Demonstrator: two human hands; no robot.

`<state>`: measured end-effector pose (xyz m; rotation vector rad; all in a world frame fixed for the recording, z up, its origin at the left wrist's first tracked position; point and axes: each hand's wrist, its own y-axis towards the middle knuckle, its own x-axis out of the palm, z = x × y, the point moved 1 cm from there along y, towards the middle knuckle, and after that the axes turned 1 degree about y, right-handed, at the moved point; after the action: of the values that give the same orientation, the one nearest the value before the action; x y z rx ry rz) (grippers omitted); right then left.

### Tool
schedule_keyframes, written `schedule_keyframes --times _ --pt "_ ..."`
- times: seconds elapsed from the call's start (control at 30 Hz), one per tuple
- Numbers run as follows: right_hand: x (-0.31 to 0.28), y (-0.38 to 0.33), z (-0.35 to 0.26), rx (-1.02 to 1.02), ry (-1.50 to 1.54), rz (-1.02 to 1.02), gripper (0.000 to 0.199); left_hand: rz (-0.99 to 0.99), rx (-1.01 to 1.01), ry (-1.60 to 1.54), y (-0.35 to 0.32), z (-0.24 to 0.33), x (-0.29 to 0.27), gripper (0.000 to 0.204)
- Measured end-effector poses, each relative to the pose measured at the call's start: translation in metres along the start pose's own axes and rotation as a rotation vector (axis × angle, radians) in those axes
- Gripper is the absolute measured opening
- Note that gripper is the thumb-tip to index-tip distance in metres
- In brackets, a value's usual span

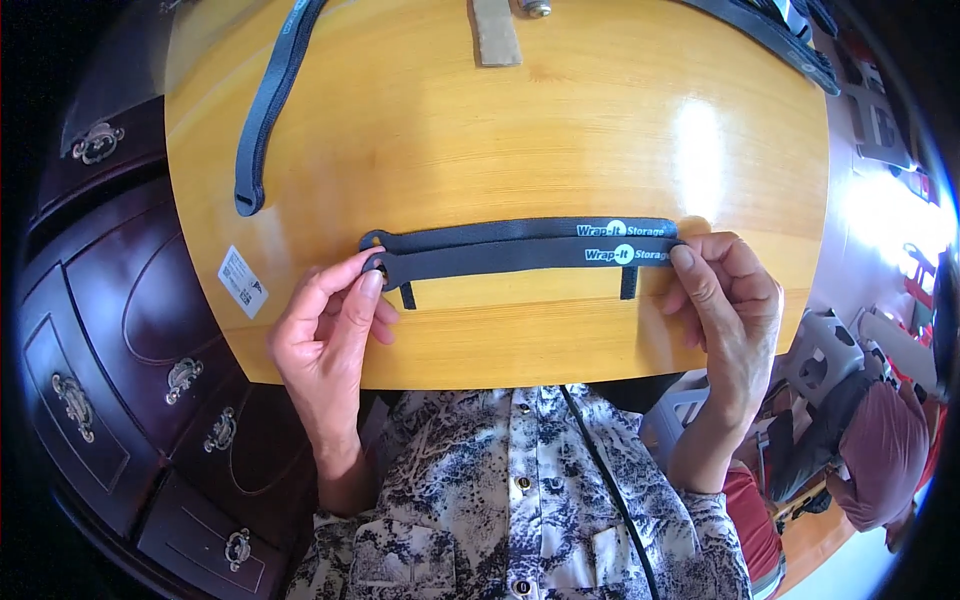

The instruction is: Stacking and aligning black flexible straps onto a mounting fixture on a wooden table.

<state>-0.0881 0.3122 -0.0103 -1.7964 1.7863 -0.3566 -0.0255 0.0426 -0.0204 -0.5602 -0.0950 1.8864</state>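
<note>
Dark fabric strap [520,252] lies stretched flat on the counter [560,130] between both hands: left hand [325,330] pinches its grommet end, right hand [725,300] presses fingertips on the other. A loosened pinch could let the doubled layers slide apart.

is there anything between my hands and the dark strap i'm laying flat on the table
Nothing visible. The left hand pinches the grommet end of the dark strap and the right hand presses its other end, both in direct contact. The wooden table around it is bare; another strap lies apart, farther up.
</note>
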Motion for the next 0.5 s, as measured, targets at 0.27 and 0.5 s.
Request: schedule_keyframes --times 0.27,0.5 --pt "0.0023 0.0020 0.0013 -0.011 0.025 0.007 0.013 0.002 -0.019 0.003 0.0016 -0.0015 -0.0014 0.016" --pt "0.0018 0.0026 0.0006 -0.015 -0.001 0.003 0.013 -0.008 -0.042 -0.013 0.0025 -0.0001 -0.0001 0.015"
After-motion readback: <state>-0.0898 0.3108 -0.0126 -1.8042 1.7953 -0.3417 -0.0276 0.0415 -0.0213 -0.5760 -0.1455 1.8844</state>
